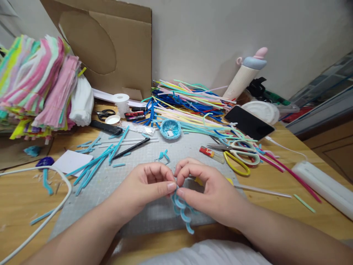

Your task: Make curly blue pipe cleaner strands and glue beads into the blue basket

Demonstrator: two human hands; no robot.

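Observation:
Both my hands meet over the grey cutting mat (154,217) near the table's front edge. My left hand (146,186) and my right hand (205,189) pinch the same light blue pipe-cleaner piece (182,213), whose curled loops hang below my fingers. Both hands are closed in a pinch on it. A small blue bent pipe-cleaner scrap (164,156) lies just beyond my fingers. Farther back sits a round blue woven pipe-cleaner cup (170,129).
Loose blue pipe-cleaner lengths (93,165) lie left on the mat, a black pen (132,148) among them. Scissors (238,154), a phone (249,123), a coloured pipe-cleaner heap (190,106), a bottle (244,75) lie right. Stacked pipe-cleaner bundles (41,84), cardboard (110,44) stand left.

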